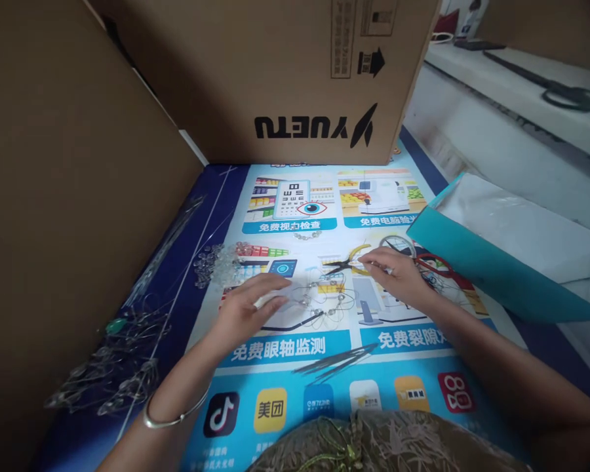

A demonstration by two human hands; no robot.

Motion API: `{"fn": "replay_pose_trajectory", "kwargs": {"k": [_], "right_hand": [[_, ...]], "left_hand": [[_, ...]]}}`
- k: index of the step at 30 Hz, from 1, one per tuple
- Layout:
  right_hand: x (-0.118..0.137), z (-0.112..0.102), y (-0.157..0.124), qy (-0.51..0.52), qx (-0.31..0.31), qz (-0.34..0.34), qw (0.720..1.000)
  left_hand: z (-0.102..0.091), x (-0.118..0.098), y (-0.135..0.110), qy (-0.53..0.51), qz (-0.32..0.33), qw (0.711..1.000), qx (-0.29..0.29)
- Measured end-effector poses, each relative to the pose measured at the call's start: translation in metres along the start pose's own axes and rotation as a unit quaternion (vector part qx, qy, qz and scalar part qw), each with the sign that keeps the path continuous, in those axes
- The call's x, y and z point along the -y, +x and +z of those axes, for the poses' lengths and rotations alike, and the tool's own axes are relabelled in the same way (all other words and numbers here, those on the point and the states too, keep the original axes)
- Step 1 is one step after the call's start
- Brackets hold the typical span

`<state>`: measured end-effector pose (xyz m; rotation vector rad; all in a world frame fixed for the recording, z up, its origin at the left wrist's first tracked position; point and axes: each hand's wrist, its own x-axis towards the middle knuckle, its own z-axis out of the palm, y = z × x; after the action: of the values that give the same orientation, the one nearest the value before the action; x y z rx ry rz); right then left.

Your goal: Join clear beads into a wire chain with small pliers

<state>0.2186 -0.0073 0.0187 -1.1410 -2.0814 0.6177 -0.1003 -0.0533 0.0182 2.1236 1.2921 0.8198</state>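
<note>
My left hand [250, 305] is over the printed mat, with thumb and fingertips apart beside a loop of thin wire strung with clear beads [331, 313]. No object shows between those fingers. The fingers of my right hand [396, 270] are closed at the handle ends of small pliers [350, 261] with yellow grips and dark jaws pointing left. The beaded wire lies just below the pliers. Loose clear beads [226, 265] are piled beyond my left hand. A short beaded piece [307, 235] lies farther back. Several dark wire lengths [337, 362] lie nearer me.
A large cardboard box [295, 72] stands at the back, with another cardboard panel [69, 196] at left. Tangled beaded wires [122, 367] lie at left. On the right are a teal box [491, 262], a roll of wire [397, 246] and scissors [565, 95] on a ledge.
</note>
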Motion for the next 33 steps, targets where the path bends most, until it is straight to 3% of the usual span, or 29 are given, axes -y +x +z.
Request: {"fn": "replay_pose_trajectory", "kwargs": {"k": [3,5,10,14,22,28,33], "right_hand": [[-0.001,0.000,-0.001,0.002,0.009,-0.001,1.000],[-0.002,0.003,-0.003,-0.001,0.013,-0.005,1.000],[-0.006,0.016,-0.007,-0.022,0.049,-0.050,0.997],[-0.007,0.023,-0.009,-0.064,0.096,-0.082,0.990],[0.023,0.027,-0.007,-0.166,0.216,-0.132,0.953],[0.027,0.034,-0.012,-0.186,0.220,-0.121,0.950],[0.029,0.037,-0.014,-0.207,0.216,-0.128,0.946]], "left_hand": [[0.010,-0.002,-0.001,0.039,0.074,0.990,0.116],[0.016,0.000,-0.001,0.070,0.087,0.985,0.135],[0.024,0.011,0.001,0.081,0.116,0.982,0.128],[0.026,0.017,0.001,0.055,0.096,0.989,0.103],[0.022,0.016,0.002,0.044,0.093,0.988,0.118],[0.028,-0.002,0.013,0.142,0.060,0.985,0.076],[0.037,-0.020,0.022,0.259,0.065,0.962,0.064]]}}
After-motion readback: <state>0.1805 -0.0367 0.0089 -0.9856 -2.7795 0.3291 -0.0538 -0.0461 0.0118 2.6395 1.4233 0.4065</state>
